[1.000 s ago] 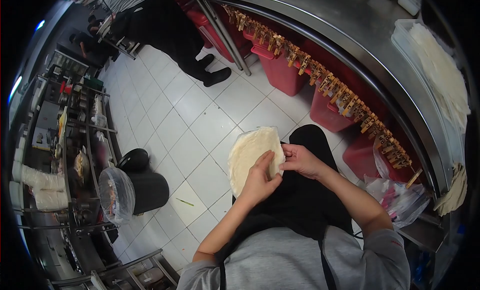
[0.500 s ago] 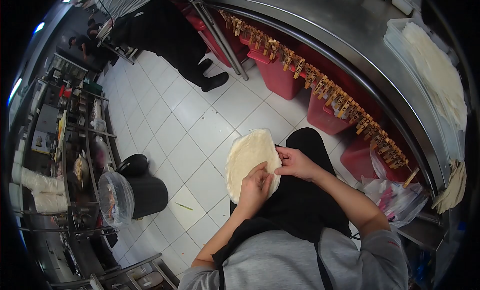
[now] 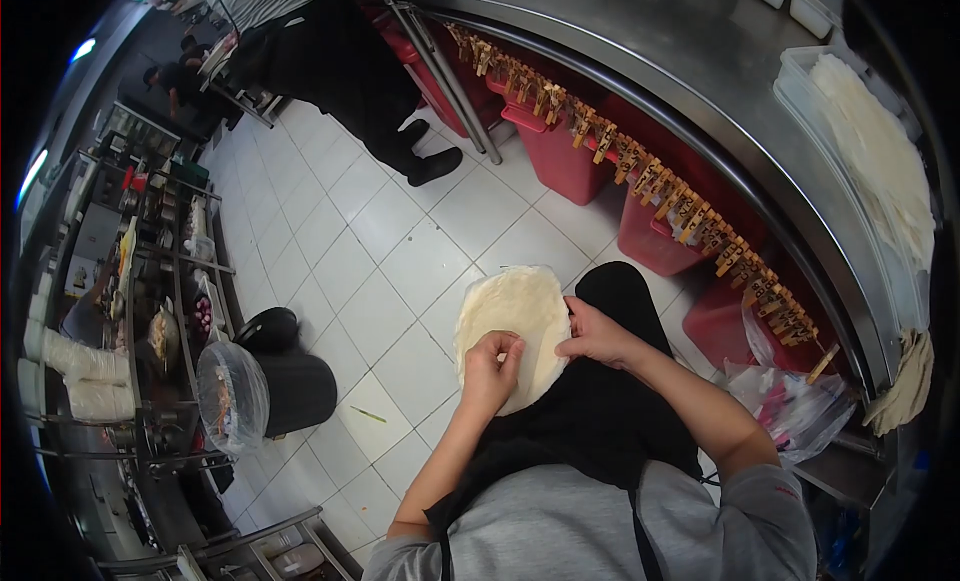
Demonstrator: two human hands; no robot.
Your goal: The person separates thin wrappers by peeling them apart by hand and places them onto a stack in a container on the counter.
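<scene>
A pale, roughly round flatbread dough (image 3: 520, 306) with an uneven edge lies over my lap, tilted towards me. My right hand (image 3: 597, 336) grips its right rim between thumb and fingers. Over the lower left part of the dough, my left hand (image 3: 490, 373) is closed, its thumb and fingertips pinched together. Whatever may be in that pinch is too small to make out. Black cloth (image 3: 610, 401) covers my lap under the dough.
A clear tub with similar pale sheets (image 3: 870, 146) stands on the steel counter (image 3: 660, 41) at right. Below hang several numbered clothespins (image 3: 640, 171) before red bins (image 3: 560, 156). A black trash bin (image 3: 300, 396) stands left. Another person (image 3: 330, 81) stands ahead.
My left hand has moved left and slightly down, away from my right hand, and its fingers have drawn together. The dough has shifted slightly; my right hand stays at its rim.
</scene>
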